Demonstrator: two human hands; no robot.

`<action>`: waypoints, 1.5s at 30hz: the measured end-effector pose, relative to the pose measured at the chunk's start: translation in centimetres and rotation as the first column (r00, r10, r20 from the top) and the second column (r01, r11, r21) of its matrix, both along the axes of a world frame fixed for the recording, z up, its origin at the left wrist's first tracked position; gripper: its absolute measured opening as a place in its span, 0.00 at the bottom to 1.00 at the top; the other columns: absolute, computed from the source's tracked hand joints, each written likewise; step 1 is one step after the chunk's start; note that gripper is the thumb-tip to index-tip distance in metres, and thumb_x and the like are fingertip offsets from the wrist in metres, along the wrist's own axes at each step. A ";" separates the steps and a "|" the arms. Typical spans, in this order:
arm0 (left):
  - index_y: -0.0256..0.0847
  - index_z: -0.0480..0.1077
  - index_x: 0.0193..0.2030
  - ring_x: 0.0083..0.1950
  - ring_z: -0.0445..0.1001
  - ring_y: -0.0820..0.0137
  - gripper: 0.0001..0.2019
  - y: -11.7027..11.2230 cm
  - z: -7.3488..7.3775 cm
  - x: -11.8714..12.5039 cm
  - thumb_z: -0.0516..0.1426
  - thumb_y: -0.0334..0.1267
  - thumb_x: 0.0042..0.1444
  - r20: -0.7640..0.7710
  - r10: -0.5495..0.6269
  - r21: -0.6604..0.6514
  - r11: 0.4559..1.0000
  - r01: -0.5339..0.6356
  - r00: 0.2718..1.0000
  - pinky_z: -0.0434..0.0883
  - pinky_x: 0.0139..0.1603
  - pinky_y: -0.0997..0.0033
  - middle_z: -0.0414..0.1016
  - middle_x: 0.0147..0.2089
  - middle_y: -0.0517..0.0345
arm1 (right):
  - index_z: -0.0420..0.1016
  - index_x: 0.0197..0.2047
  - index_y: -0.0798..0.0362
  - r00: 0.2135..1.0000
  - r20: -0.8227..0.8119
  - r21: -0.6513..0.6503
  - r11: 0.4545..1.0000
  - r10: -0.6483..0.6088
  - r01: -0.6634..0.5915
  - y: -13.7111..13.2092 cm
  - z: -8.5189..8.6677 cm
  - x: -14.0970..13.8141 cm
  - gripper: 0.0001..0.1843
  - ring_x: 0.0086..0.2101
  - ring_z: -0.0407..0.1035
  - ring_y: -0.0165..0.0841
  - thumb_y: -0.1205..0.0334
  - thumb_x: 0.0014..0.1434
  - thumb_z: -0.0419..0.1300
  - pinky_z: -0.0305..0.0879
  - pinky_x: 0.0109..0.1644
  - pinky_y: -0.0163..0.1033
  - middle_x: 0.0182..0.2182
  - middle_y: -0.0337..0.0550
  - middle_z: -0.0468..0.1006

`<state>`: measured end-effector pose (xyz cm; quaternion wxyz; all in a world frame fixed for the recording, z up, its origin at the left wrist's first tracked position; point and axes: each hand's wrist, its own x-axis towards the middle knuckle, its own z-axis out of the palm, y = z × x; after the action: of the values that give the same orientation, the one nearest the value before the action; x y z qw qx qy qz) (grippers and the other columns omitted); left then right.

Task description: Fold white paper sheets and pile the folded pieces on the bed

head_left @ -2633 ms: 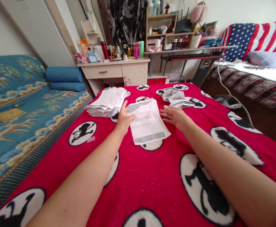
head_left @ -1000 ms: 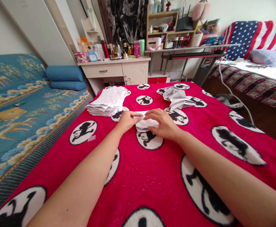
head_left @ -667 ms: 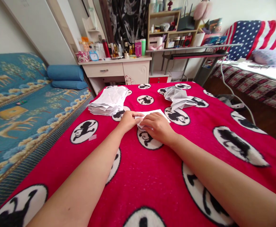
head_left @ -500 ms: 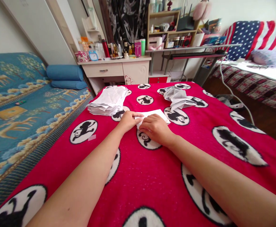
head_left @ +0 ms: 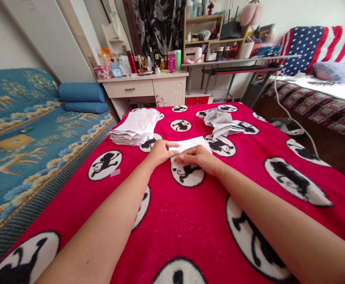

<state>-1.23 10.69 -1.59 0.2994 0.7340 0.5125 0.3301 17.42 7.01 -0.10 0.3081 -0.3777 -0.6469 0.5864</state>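
A folded white plastic bag (head_left: 193, 143) lies on the red blanket (head_left: 190, 221) in front of me. My left hand (head_left: 159, 151) pinches its left edge, fingers closed on it. My right hand (head_left: 198, 158) presses and grips the bag's near edge, fingers curled together. To the left of my left hand sits a neat stack of folded white bags (head_left: 137, 127). Behind my right hand lies a loose, crumpled heap of unfolded bags (head_left: 222, 121).
A blue patterned bed (head_left: 21, 138) with a bolster (head_left: 82, 93) runs along the left. A cream dresser (head_left: 144, 90) with bottles and a desk with shelves (head_left: 216, 47) stand beyond the blanket. A white cable (head_left: 290, 114) trails on the floor at the right.
The bag lay flat and open 2.6 s ago; both hands have since folded it into a smaller piece. In the last half second my right hand slid toward the bag's near edge.
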 end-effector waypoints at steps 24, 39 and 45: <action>0.34 0.74 0.52 0.36 0.75 0.71 0.21 0.3 -0.6 -0.2 0.59 0.34 0.49 0.354 -0.046 -0.070 0.995 0.076 0.934 0.69 0.37 0.75 0.79 0.42 0.50 | 0.73 0.51 0.53 0.601 0.358 0.863 0.498 -0.714 0.078 1.6 0.8 2.8 0.21 0.51 0.65 0.48 0.62 0.53 0.62 0.61 0.53 0.50 0.52 0.52 0.73; 0.33 0.72 0.46 0.34 0.75 0.70 0.28 0.0 0.2 0.2 0.68 0.30 0.34 0.279 -0.081 -0.226 0.963 0.147 0.957 0.70 0.34 0.73 0.77 0.35 0.54 | 0.77 0.31 0.50 0.584 0.624 0.617 0.786 -0.519 0.039 1.0 0.8 2.0 0.05 0.32 0.71 0.33 0.67 0.49 0.60 0.57 0.31 0.34 0.31 0.41 0.80; 0.34 0.75 0.34 0.28 0.72 0.73 0.13 -0.3 0.7 -0.2 0.64 0.31 0.37 0.196 -0.143 -0.231 0.955 0.187 0.970 0.66 0.29 0.76 0.76 0.28 0.58 | 0.78 0.39 0.49 0.651 0.593 0.571 0.818 -0.474 0.076 1.2 0.5 2.4 0.13 0.30 0.70 0.30 0.69 0.47 0.61 0.58 0.31 0.32 0.30 0.38 0.80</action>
<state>-1.47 10.37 -0.85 0.4596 0.6989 0.4578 0.3011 19.85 8.16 0.43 0.2081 -0.5787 -0.7742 0.1497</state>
